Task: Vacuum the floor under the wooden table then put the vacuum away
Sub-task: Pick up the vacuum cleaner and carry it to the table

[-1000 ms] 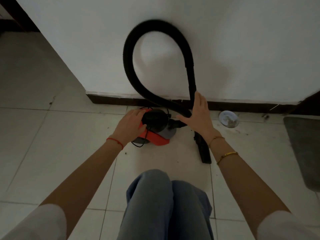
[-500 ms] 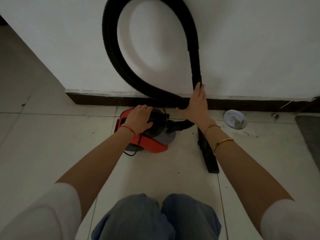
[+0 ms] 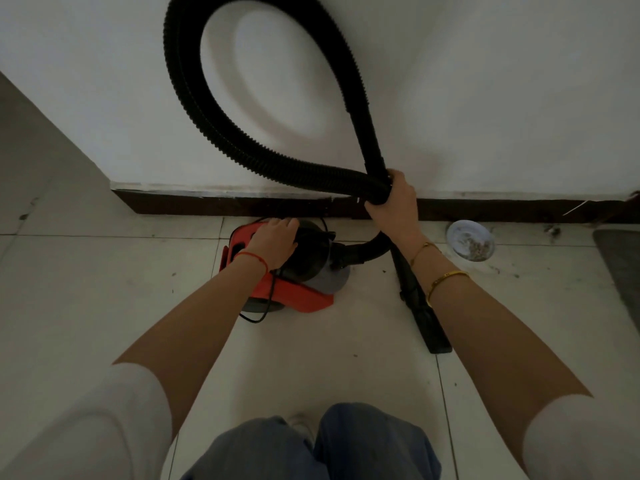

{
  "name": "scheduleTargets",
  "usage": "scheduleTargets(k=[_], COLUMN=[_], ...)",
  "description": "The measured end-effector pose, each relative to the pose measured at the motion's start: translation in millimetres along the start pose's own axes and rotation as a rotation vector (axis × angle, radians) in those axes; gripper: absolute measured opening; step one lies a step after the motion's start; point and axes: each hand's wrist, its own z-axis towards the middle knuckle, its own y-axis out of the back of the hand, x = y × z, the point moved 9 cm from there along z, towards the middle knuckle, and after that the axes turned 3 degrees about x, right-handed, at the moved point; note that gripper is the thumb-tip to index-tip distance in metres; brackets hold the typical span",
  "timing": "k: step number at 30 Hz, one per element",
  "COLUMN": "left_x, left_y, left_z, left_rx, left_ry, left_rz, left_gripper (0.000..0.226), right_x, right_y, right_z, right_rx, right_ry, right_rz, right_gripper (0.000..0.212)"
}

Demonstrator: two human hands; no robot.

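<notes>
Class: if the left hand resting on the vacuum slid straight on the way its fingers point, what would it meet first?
Probably the dark skirting board at the wall's foot, just beyond the vacuum; the left hand points towards it, though depth is unclear.

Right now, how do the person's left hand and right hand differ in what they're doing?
The left hand rests low on the orange and black vacuum body on the floor; the right hand is higher, fingers wrapped around the black ribbed hose where its loop crosses. Both touch the vacuum.
</notes>
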Motion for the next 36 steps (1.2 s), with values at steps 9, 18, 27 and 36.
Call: scheduleTargets(k=[9, 18, 27, 36], left_x=[2.1, 3.6, -12.1, -66.8], left_y=[-2.6, -5.4, -4.0, 132.5], left_z=[6.9, 9.5, -26.7, -121.0], left_rx=[-0.013, 0.018, 0.111, 0.13], left_ry=[-0.012, 0.019, 0.026, 0.037], left_rz=[-0.015, -0.108, -0.144, -0.247], left_gripper=[0.041, 0.032, 0.038, 0.026], right_x=[-1.1, -0.7, 21.1, 124.6], right_y=[-5.5, -16.6, 14.7, 147.1], right_z=[10.8, 15.4, -17.2, -65.0], right_rx=[-0.002, 0.143, 0.166, 0.126], right_ry=[-0.001, -0.015, 0.05, 0.03], right_rz=[-0.045, -0.097, -0.073, 0.001], right_gripper=[0.035, 0.036, 0.038, 0.037])
